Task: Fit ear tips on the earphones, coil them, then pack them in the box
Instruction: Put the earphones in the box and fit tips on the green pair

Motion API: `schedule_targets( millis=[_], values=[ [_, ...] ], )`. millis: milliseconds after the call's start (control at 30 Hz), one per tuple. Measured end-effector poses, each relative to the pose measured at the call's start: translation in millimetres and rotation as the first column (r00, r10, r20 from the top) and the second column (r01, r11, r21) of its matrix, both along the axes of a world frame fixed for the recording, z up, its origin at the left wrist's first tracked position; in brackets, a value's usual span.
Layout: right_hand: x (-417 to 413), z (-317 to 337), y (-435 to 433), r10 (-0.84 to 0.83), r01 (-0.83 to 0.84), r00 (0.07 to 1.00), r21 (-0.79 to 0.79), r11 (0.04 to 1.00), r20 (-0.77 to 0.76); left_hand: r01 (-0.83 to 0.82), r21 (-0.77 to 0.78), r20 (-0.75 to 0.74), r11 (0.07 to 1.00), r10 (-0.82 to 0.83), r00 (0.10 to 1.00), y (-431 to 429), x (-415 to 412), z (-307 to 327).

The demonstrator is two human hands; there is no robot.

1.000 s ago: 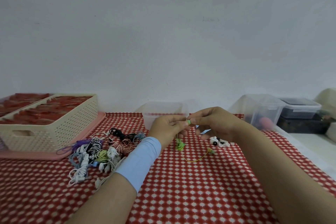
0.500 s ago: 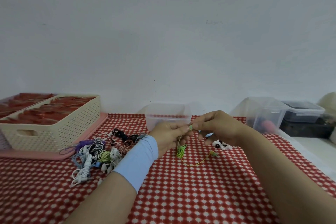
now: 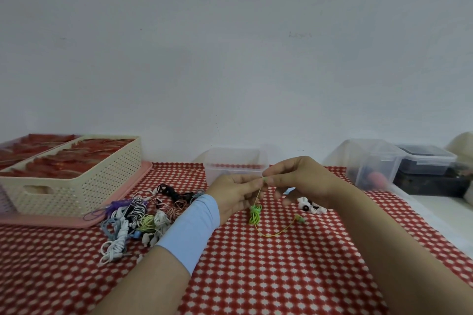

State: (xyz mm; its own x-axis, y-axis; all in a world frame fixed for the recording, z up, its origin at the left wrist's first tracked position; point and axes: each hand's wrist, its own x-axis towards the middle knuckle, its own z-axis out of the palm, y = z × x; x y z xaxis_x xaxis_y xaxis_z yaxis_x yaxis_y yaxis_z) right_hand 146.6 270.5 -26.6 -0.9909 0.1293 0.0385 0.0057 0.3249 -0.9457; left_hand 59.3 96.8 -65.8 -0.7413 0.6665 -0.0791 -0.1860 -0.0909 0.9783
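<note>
Green earphones [image 3: 256, 213]: one bud pinched between the fingertips of left hand [image 3: 235, 194] and right hand [image 3: 297, 181], both curled on it. Cable hangs bundled below; other bud [image 3: 299, 218] lies on red checked cloth [image 3: 256, 276]. Pinch unchanged from half a second before. Hands raised before clear box [image 3: 234, 161], ear tips [image 3: 311, 206] near.

Left wrist: pale blue cuff [image 3: 189, 230], plain, smooth, tube-shaped, close-fitting.
Cuff extent: from the base of the left hand [image 3: 234, 195] partway up the forearm.
Left forearm: bare beyond the cuff.
Right hand [image 3: 299, 179] and arm: uncovered throughout.
</note>
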Motion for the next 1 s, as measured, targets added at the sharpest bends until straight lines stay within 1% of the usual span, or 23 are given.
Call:
schedule_targets(
  millis=[200,300,567,800,867,1000],
  values=[
    [-2.9,-3.7,-1.0,-0.023,0.028,0.997,0.064,0.998,-0.075,-0.017,-0.018,0.013,1.0,0.017,1.0,0.2,-0.4,-0.2],
    [-2.9,-3.2,-2.4,-0.021,0.027,0.997,0.075,0.997,-0.079,-0.022,-0.022,0.01,1.0,0.023,1.0,0.4,-0.5,-0.7],
    [-2.0,-2.2,-2.2,-0.006,0.025,0.996,0.223,0.974,-0.085,-0.045,-0.04,0.01,0.998,0.045,0.999,2.2,0.8,-1.2],
    [-5.0,-4.0,-6.6,-0.047,0.079,0.992,0.276,0.958,-0.119,-0.029,-0.042,0.002,0.999,0.029,1.0,1.2,1.4,-0.6],
    [-2.3,-3.0,-6.7,-0.034,0.055,0.995,0.247,0.967,-0.09,-0.026,-0.027,-0.002,0.999,0.026,1.0,1.4,0.9,-2.1],
    [2.6,-0.3,-2.8,-0.016,0.017,1.0,0.062,0.998,-0.021,-0.009,-0.005,-0.024,1.0,0.009,1.0,2.5,0.1,-2.6]
  ],
)
